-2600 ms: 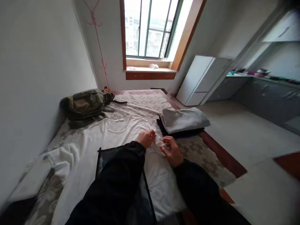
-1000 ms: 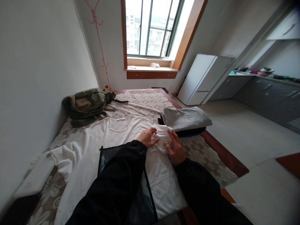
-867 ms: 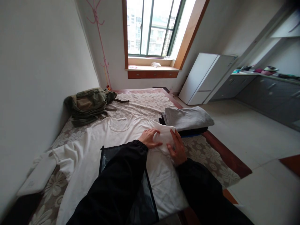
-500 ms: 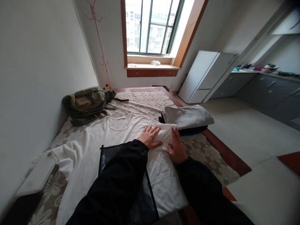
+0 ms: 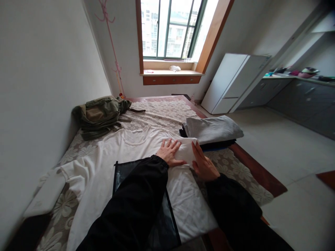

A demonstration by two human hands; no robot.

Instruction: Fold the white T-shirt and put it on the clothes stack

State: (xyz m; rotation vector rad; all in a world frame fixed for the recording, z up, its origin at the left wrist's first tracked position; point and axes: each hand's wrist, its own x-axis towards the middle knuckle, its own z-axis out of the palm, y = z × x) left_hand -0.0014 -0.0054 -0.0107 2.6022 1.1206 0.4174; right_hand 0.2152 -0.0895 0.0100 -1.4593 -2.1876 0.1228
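A white T-shirt [image 5: 91, 184] lies spread over the patterned cloth, its neckline facing away from me. My left hand [image 5: 171, 153] rests flat on the shirt near the right sleeve, fingers spread. At that sleeve's outer edge, my right hand [image 5: 205, 165] touches the fabric with stretched fingers, thumb apart. The sleeve's edge looks folded inward beside the fingertips. On the shirt's body lies a dark, see-through flat sheet with black edging [image 5: 125, 170], partly covered by my left forearm.
A folded stack of clothes with grey on top [image 5: 214, 129] sits right of the sleeve. A green backpack [image 5: 101, 115] rests by the left wall. White and black flat items [image 5: 45, 195] lie at the near left. A red-brown edge [image 5: 261, 170] borders the right side.
My right hand has shifted slightly, its wrist swinging outward to the right while its fingertips stay by the sleeve edge. My left hand's fingers are spread a little wider. The view has moved slightly.
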